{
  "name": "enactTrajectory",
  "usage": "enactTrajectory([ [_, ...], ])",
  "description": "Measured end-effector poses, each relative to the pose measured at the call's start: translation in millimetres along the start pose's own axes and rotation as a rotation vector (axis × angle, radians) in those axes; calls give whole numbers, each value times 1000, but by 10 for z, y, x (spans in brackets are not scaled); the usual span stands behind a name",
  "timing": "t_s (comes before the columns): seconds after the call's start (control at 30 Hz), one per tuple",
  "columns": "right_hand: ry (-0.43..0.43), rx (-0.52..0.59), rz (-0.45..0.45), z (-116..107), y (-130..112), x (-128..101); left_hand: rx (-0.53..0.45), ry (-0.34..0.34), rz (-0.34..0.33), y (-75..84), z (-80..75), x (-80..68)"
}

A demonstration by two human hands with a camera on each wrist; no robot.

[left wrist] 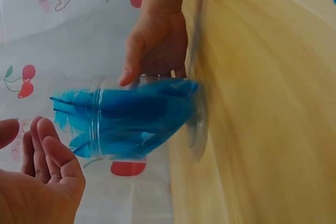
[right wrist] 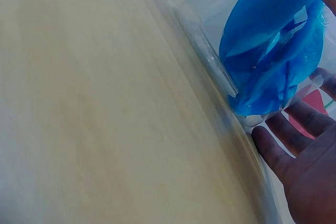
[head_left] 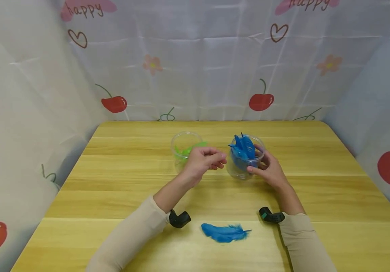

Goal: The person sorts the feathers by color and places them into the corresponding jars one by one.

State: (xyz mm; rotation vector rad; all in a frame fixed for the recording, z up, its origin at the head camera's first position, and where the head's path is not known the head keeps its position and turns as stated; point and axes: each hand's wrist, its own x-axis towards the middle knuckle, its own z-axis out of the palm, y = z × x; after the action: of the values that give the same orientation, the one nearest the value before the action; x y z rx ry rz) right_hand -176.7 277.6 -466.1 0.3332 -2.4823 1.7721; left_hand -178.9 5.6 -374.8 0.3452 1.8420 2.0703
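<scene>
A clear plastic cup filled with blue feathers stands upright on the table. My right hand grips its right side, thumb in front and fingers around the back; the right wrist view shows fingers against the lower wall. Left of the cup's rim hovers my left hand, fingers loosely bent. In the left wrist view that hand holds nothing, with thumb and fingers apart. Nearer to me, a single blue feather lies flat on the table between the forearms.
A second clear cup with bright green feathers stands behind my left hand, which partly hides it. The wooden table meets a printed curtain at the back, with more curtain at both sides. Black devices sit on both wrists.
</scene>
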Motion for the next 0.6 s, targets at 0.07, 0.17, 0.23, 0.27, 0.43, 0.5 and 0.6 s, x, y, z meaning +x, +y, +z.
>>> enactTrajectory([
  [0.07, 0, -2, 0, -4, 1, 2, 13, -12, -14, -35, -22, -17],
  [0.17, -2, -6, 0, -4, 3, 3, 30, -26, -56, -88, -62, -50],
  [0.23, -3, -14, -1, -8, -6, -2, 46, -37, -78, -129, -93, -74],
  [0.27, -2, -15, -1, -8, -7, -2, 51, -44, -93, -146, -109, -85],
  [0.43, 2, -26, -1, -7, 3, 0, 89, -98, -124, -223, -178, -137],
  [0.5, 1, -21, -5, -5, 12, 1, 100, -114, -128, -247, -202, -153],
  [0.6, 1, -14, -7, -2, 18, -2, 110, -127, -126, -280, -236, -175],
])
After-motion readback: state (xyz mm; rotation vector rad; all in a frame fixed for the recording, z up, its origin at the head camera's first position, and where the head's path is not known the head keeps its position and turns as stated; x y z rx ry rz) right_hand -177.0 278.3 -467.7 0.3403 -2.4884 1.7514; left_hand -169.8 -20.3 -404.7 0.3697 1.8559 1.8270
